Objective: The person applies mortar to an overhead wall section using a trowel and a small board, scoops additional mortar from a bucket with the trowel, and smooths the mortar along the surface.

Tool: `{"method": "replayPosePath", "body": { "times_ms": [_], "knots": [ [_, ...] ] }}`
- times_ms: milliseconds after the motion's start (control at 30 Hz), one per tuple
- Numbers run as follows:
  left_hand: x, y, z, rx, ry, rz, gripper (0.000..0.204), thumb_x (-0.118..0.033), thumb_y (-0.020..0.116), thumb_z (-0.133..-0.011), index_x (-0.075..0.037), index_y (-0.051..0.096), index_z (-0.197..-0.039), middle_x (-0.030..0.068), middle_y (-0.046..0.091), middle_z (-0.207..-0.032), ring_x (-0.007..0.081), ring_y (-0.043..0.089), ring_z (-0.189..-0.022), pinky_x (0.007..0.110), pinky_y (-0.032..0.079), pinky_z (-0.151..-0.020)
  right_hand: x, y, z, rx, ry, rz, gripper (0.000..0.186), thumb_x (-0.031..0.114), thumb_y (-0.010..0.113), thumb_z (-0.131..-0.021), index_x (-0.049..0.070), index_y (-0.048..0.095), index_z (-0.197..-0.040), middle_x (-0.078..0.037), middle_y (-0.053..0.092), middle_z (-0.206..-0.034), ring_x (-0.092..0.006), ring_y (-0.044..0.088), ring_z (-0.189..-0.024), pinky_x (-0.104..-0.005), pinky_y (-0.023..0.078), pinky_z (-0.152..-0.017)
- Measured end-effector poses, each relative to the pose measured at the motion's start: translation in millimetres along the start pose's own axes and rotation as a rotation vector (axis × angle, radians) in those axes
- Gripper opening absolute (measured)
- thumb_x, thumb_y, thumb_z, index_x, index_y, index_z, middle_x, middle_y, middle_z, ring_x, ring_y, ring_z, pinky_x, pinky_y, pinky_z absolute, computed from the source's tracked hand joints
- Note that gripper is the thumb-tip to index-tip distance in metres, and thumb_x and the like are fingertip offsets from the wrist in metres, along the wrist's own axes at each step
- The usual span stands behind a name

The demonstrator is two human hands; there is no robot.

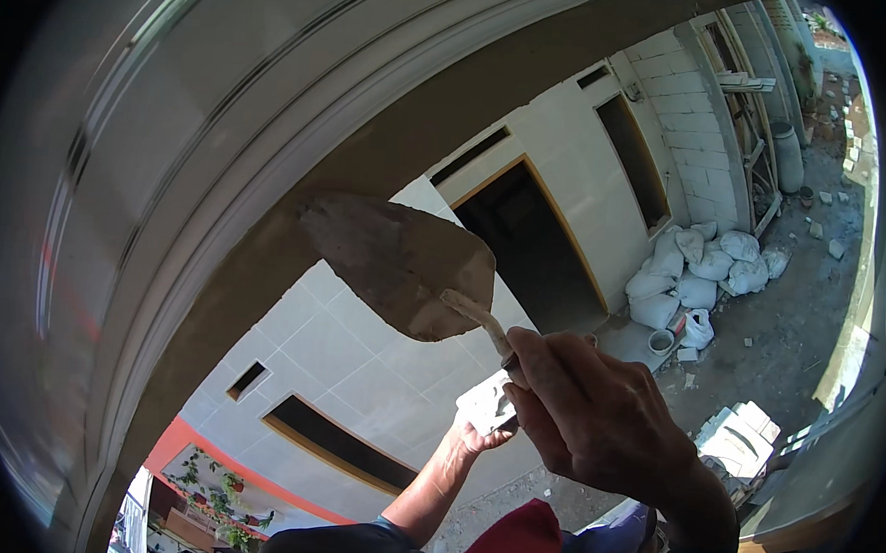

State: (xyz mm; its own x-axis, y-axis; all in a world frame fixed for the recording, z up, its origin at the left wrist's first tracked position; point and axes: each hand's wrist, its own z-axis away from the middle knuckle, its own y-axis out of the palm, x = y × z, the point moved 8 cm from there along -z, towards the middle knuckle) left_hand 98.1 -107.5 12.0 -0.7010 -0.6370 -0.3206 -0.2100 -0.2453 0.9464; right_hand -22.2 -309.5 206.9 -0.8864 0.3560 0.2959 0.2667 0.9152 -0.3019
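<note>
My right hand (591, 414) grips the handle of a mortar-smeared trowel (404, 264). The blade's tip lies at a brown mortar-coated band (369, 157) that runs diagonally beside pale grooved frame strips (202, 104); whether it touches is unclear. Below and behind the trowel, my left hand (475, 433) holds a whitish, plaster-crusted object (487, 401), partly hidden by my right hand. A red fabric shape (509, 545) shows at the lower edge.
Below is a yard (802, 315) with piled white sacks (699, 270), a bucket (660, 340), white blocks (735, 437) and a grey cylindrical container (787, 154). A tiled wall (334, 346) has a dark doorway (520, 236) and windows. Potted plants (221, 495) hang at lower left.
</note>
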Motion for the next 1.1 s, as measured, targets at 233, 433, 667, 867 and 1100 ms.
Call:
{"method": "replayPosePath", "body": {
  "times_ms": [233, 433, 667, 867, 1100],
  "knots": [
    [-7.0, -21.4, -14.9, -0.114, -0.151, -0.01, 0.042, -0.025, 0.046, -0.1, 0.009, 0.048, -0.123, 0.0197, 0.05, -0.097, 0.0228, 0.055, -0.069, 0.032, 0.054, -0.054, -85.1, -84.7, -2.9, -0.35, 0.124, 0.1, 0.03, 0.011, 0.063, -0.092, -0.009, 0.059, -0.113, -0.017, 0.064, -0.09, -0.0257, 0.067, -0.075, -0.0367, 0.052, -0.064],
    [-3.5, -18.9, -20.1, -0.079, -0.174, 0.033, 0.041, -0.024, 0.045, -0.1, 0.011, 0.049, -0.122, 0.0199, 0.05, -0.095, 0.0226, 0.054, -0.067, 0.031, 0.053, -0.051, -129.4, -117.8, -0.7, -0.397, 0.276, 0.04, 0.033, 0.02, 0.061, -0.094, -0.01, 0.061, -0.11, -0.016, 0.065, -0.086, -0.0231, 0.064, -0.072, -0.0354, 0.05, -0.069],
    [-11.7, -32.3, -15.7, -0.121, -0.134, 0.015, 0.038, -0.023, 0.046, -0.099, 0.01, 0.051, -0.118, 0.0194, 0.052, -0.093, 0.0216, 0.053, -0.064, 0.028, 0.051, -0.047, -152.2, -134.8, 17.4, -0.414, 0.413, -0.095, 0.043, 0.029, 0.065, -0.092, -0.009, 0.063, -0.113, -0.009, 0.064, -0.076, -0.0117, 0.056, -0.065, -0.0298, 0.046, -0.061],
    [-14.8, -35.0, -12.8, -0.115, -0.124, 0.035, 0.04, -0.023, 0.044, -0.1, 0.011, 0.049, -0.12, 0.0191, 0.049, -0.093, 0.0204, 0.051, -0.066, 0.029, 0.05, -0.048, -174.1, -144.1, 27.3, -0.56, 0.566, -0.23, 0.043, 0.033, 0.064, -0.093, -0.002, 0.064, -0.118, 0.001, 0.055, -0.067, -0.0042, 0.048, -0.053, -0.0231, 0.039, -0.046],
    [-15.3, -40.6, -10.3, -0.185, -0.137, 0.044, 0.039, -0.025, 0.045, -0.098, 0.008, 0.051, -0.118, 0.0176, 0.052, -0.091, 0.0218, 0.053, -0.063, 0.031, 0.054, -0.046, -138.1, -97.1, 9.7, -0.341, 0.492, -0.24, 0.034, 0.026, 0.061, -0.095, -0.005, 0.063, -0.108, -0.005, 0.058, -0.07, -0.009, 0.054, -0.057, -0.0277, 0.043, -0.051]
  ]
}}
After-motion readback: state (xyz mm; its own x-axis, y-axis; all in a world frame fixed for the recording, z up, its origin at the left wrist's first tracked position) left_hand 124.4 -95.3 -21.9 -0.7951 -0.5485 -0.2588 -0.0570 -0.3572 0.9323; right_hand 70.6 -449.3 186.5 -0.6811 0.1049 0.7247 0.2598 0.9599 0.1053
